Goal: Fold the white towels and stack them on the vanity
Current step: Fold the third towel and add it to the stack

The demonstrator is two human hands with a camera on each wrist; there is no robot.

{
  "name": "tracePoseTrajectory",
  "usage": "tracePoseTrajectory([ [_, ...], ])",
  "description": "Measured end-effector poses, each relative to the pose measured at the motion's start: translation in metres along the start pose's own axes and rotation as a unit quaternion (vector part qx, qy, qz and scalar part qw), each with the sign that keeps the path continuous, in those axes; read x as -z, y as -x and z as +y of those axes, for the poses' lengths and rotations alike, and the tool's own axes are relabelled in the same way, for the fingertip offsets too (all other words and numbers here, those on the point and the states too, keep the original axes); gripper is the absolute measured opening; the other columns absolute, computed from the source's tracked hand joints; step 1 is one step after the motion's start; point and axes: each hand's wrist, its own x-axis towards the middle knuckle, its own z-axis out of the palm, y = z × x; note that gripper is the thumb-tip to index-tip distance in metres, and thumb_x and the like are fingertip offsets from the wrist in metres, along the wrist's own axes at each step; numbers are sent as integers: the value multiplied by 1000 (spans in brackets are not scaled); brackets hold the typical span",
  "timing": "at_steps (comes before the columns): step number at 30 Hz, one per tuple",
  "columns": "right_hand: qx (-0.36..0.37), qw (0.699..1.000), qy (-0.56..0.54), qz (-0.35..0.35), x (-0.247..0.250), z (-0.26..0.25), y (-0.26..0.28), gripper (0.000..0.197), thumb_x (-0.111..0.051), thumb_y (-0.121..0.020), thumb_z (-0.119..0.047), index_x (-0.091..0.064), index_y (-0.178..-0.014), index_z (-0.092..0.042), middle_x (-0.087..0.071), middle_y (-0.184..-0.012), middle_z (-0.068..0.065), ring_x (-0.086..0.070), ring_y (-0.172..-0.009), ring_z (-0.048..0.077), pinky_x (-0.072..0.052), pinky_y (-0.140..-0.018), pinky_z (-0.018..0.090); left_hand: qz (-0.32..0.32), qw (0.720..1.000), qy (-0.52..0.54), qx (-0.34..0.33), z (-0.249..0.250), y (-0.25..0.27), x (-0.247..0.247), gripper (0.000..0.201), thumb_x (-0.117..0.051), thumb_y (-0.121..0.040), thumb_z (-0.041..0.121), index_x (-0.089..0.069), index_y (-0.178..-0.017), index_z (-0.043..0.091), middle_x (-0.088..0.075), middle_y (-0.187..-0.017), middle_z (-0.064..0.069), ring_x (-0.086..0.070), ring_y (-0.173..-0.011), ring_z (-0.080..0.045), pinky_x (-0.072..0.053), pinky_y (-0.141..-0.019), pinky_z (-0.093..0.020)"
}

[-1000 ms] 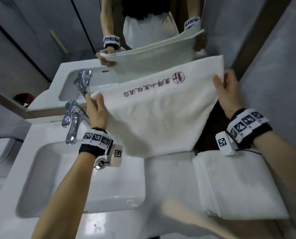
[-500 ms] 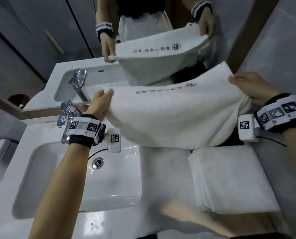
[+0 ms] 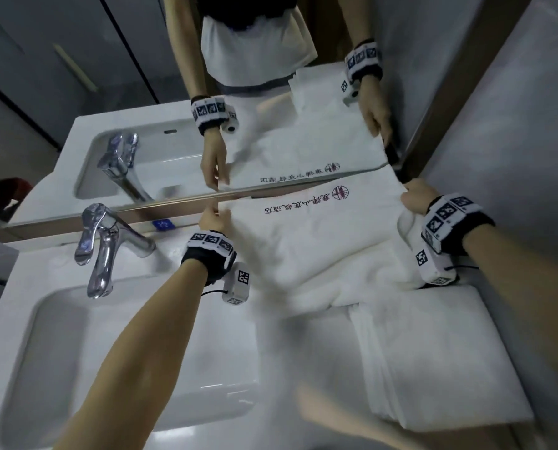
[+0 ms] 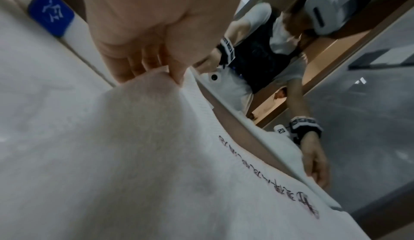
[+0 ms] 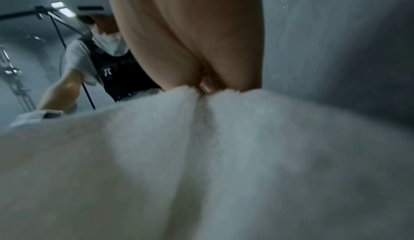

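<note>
A white towel (image 3: 307, 241) with red printed characters lies spread on the vanity top against the mirror, its near part bunched. My left hand (image 3: 214, 217) pinches its far left corner by the mirror's base; the left wrist view shows the fingers (image 4: 172, 70) curled on the towel's (image 4: 156, 155) edge. My right hand (image 3: 415, 198) grips the far right corner next to the wall, and in the right wrist view the towel (image 5: 201, 155) puckers under that hand (image 5: 206, 86). A stack of folded white towels (image 3: 433, 358) sits on the vanity (image 3: 303, 345) at the near right.
A white basin (image 3: 108, 352) with a chrome tap (image 3: 105, 248) lies to the left. The mirror (image 3: 238, 92) runs along the back and reflects my arms and the towel. A grey wall (image 3: 531, 157) closes the right side.
The towel was held up in the air a second ago; both hands have carried its top edge forward and down, so it now lies on the vanity against the mirror.
</note>
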Motion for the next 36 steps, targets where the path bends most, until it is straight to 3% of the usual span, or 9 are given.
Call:
tracePoseTrajectory([
  [3, -13, 1000, 12, -14, -4, 10, -7, 26, -42, -93, 0, -54, -112, 14, -54, -124, 26, -51, -116, 39, -42, -99, 40, -33, 999, -7, 18, -11, -4, -13, 29, -48, -93, 25, -58, -73, 6, -55, -73, -15, -56, -82, -35, -36, -67, -31],
  [6, -26, 999, -18, -25, -2, 24, -3, 12, -53, -89, -10, -57, -90, 1, -52, -102, 15, -55, -106, 34, -42, -89, 36, -73, 996, 17, 44, -24, -3, -19, 36, -48, -95, 30, -57, -72, 4, -54, -73, -14, -54, -76, -27, -37, -68, -28],
  [9, -36, 994, -94, -41, 2, 35, 15, 30, -65, -76, -36, -61, -87, -8, -55, -88, 11, -58, -86, 29, -44, -78, 35, -129, 988, 47, 72, -43, 7, -17, 41, -53, -92, 42, -55, -72, 6, -46, -59, -6, -43, -56, -21, -35, -56, -25],
  [12, -37, 991, -122, -37, 1, 44, 34, 44, -63, -54, -52, -57, -73, -13, -52, -76, 9, -53, -73, 23, -39, -70, 33, -184, 974, 98, 87, -66, 21, -14, 34, -62, -86, 44, -55, -86, 10, -47, -77, -8, -46, -72, -21, -39, -67, -31],
  [15, -49, 987, -147, -37, -10, 57, 49, 67, -74, -58, -55, -59, -101, -6, -62, -104, 10, -61, -98, 25, -49, -89, 38, -200, 969, 136, 57, -85, 36, -12, 33, -65, -86, 34, -60, -104, 7, -61, -100, -12, -58, -97, -25, -44, -88, -36],
  [19, -40, 997, -56, -19, -23, 65, 72, 109, -83, -56, -53, -30, -140, -9, -42, -138, 6, -47, -124, 26, -44, -100, 40, -193, 964, 182, 28, -96, 59, -9, 35, -68, -84, 24, -63, -110, 1, -67, -112, -17, -62, -109, -34, -46, -98, -45],
  [25, 71, 984, -110, -125, -14, 85, 92, 56, -80, -73, -20, -55, -123, -18, -60, -126, 4, -57, -103, 17, -45, -82, 29, -198, 964, 177, -15, -120, 95, -6, 50, -76, -77, 19, -56, -122, 11, -65, -118, -6, -61, -109, -22, -51, -94, -39],
  [31, 146, 978, 11, -152, -11, 102, 94, 77, -82, -69, -37, -47, -136, -23, -26, -149, -9, -29, -136, 14, -28, -113, 38, -207, 969, 115, -70, -140, 111, -7, 64, -81, -69, 5, -50, -124, 10, -56, -122, -3, -54, -111, -18, -49, -81, -17],
  [36, 240, 971, 22, -6, -18, 102, 93, 39, -69, -84, -19, -62, -116, 1, -41, -141, 9, -40, -130, 28, -34, -105, 36, -143, 979, 3, -144, -138, 117, -6, 52, -75, -77, 10, -56, -125, 4, -45, -130, -15, -44, -123, -28, -43, -95, -35],
])
